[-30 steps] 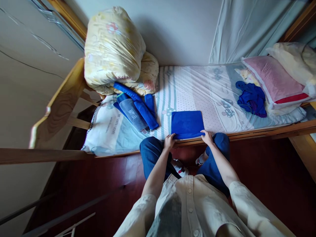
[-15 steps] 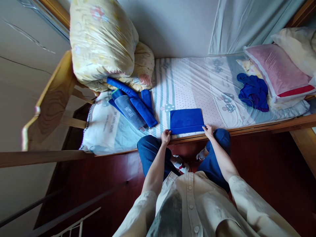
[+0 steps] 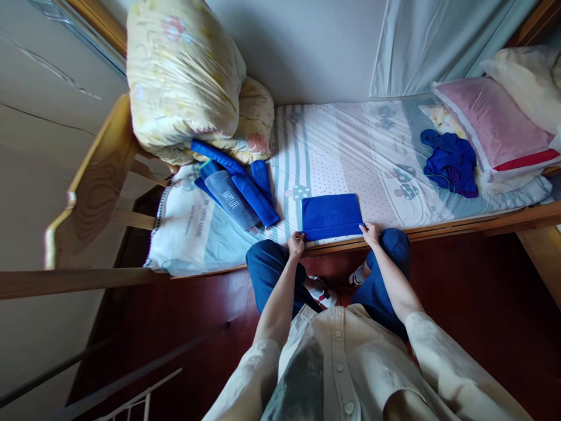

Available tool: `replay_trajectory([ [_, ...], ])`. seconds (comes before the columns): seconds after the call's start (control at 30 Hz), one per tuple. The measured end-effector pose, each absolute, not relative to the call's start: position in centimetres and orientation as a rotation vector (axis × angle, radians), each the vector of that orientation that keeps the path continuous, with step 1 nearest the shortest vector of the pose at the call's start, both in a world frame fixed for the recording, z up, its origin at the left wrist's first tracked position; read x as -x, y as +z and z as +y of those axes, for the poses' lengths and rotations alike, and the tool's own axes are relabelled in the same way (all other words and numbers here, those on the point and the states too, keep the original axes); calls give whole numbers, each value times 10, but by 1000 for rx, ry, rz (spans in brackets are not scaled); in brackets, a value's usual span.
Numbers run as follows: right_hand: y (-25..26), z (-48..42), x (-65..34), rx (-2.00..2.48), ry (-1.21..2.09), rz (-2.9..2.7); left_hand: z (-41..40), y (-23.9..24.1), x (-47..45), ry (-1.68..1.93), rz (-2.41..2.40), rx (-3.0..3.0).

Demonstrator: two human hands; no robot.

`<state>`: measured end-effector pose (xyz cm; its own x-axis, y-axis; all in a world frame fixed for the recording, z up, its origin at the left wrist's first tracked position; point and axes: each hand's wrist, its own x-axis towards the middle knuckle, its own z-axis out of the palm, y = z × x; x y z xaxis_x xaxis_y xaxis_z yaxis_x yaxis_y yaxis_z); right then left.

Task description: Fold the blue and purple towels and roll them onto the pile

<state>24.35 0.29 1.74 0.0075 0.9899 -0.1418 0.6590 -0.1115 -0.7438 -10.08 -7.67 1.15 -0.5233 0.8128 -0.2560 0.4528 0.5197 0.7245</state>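
A folded blue cloth lies flat on the bed sheet close to the wooden bed rail. My left hand pinches its near left corner. My right hand grips its near right corner. Both hands have their fingers closed on the cloth's near edge. My knees in dark blue trousers press against the bed rail below the cloth.
Rolled blue and grey cloths lie left of the folded one, below a bulky yellow bundled quilt. A crumpled blue garment sits at the right by a pink pillow. A wooden footboard stands at left.
The near edge of the blue cloth has been lifted and folded slightly upward. Both hands went from resting at the corners to gripping them. The view shifted a little.
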Motion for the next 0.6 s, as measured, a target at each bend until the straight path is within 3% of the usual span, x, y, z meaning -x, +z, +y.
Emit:
replay_trajectory([
  [0.43, 26, -1, -240, 1876, 850, -1728, -81, 6, 100, 851, 2179, -1119],
  [0.6, 40, -12, -235, 1710, 607, -1895, -86, 14, 100, 899, 2116, -1316],
])
